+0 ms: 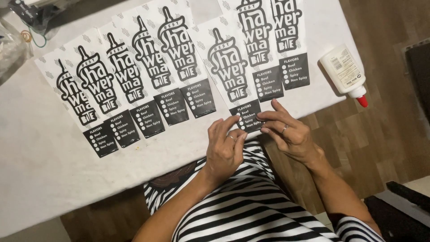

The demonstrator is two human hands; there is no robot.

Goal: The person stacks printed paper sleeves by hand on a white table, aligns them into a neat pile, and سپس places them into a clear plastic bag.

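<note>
Several white paper sleeves with bold black lettering and a black lower panel lie fanned across the white-covered table (40, 161). My left hand (225, 145) and my right hand (286, 132) meet at the bottom edge of one sleeve (233, 76), the one nearest me. Fingertips of both hands press on its black lower panel at the table's front edge. Each hand wears a ring. Neither hand lifts the sleeve off the table.
A white glue bottle (345, 71) with a red tip lies on the table's right end. A clear plastic bag (11, 51) and a rubber band (33, 38) sit at the far left. Brown wood-pattern floor lies to the right; my striped clothing fills the bottom.
</note>
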